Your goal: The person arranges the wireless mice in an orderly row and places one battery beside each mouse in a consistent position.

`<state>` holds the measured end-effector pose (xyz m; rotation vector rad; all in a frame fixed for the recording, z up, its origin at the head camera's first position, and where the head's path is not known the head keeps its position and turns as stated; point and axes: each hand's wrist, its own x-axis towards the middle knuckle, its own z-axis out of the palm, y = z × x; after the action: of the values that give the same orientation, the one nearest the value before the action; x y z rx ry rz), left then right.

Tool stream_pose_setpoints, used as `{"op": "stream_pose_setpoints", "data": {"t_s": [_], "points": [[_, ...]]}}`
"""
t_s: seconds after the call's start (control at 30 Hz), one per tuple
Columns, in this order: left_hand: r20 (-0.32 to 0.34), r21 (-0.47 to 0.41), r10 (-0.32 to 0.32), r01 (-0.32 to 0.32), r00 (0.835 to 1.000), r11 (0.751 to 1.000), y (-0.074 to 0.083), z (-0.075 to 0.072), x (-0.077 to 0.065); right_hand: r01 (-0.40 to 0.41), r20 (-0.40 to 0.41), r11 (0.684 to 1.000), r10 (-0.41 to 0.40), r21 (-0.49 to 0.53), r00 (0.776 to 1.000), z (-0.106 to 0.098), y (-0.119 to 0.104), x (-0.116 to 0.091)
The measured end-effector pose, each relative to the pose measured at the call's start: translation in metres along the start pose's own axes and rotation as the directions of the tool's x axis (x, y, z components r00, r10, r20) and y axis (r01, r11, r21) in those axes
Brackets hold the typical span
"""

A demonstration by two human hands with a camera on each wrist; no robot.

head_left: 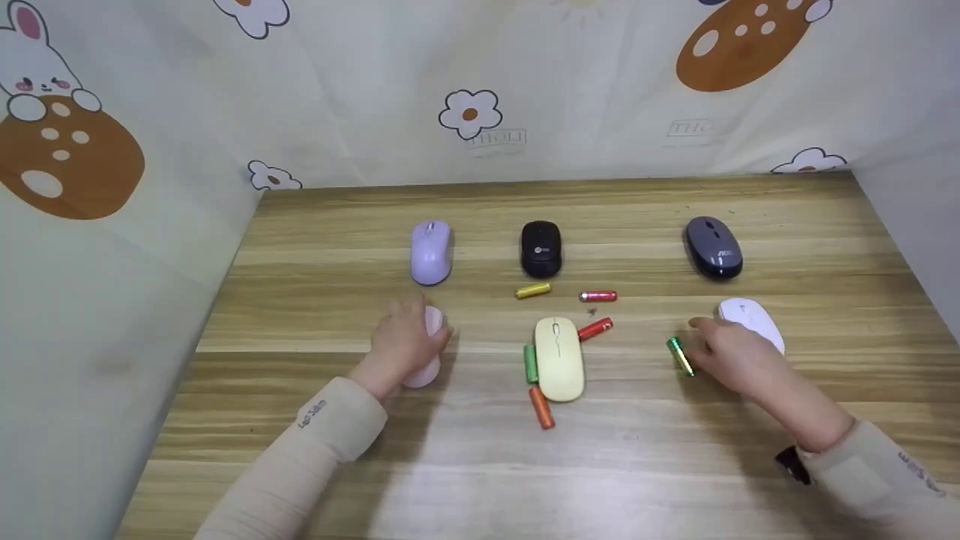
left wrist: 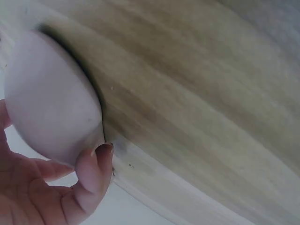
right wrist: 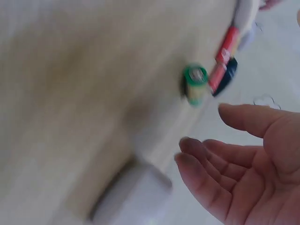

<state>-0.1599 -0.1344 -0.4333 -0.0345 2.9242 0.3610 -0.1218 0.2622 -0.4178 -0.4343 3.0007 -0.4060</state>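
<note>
My left hand (head_left: 407, 337) grips a pale pink computer mouse (head_left: 425, 375) on the left of the table; in the left wrist view its fingers curl round the edge of that mouse (left wrist: 54, 98). On the right, my right hand (head_left: 739, 358) is over the table, partly covering a white mouse (head_left: 754, 321). A green and gold battery (head_left: 680, 356) lies just left of its fingers. In the right wrist view the thumb and fingers (right wrist: 199, 185) are apart with nothing between them, and the green battery (right wrist: 195, 84) stands off from them.
A yellow mouse (head_left: 559, 360) is mid-table, with a green battery (head_left: 531, 364), an orange battery (head_left: 541, 408) and a red battery (head_left: 596, 329) around it. Behind lie a yellow battery (head_left: 533, 291), another red battery (head_left: 598, 296), and lilac (head_left: 430, 253), black (head_left: 541, 249) and dark grey (head_left: 713, 248) mice.
</note>
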Motion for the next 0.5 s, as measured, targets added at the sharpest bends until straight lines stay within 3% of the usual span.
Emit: {"op": "stream_pose_setpoints", "data": {"t_s": [0.17, 0.5], "points": [[0.016, 0.085, 0.006, -0.007, 1.000, 0.996, -0.0005, 0.0053, 0.0017, 0.001, 0.091, 1.000, -0.003, 0.028, 0.996, 0.0092, -0.0026, 0.0037], [-0.003, 0.105, 0.012, -0.012, 1.000, 0.994, -0.0012, 0.0072, -0.0001, 0.043, 0.107, 0.999, -0.045, 0.015, 0.993, 0.0113, -0.0065, 0.0050]]}}
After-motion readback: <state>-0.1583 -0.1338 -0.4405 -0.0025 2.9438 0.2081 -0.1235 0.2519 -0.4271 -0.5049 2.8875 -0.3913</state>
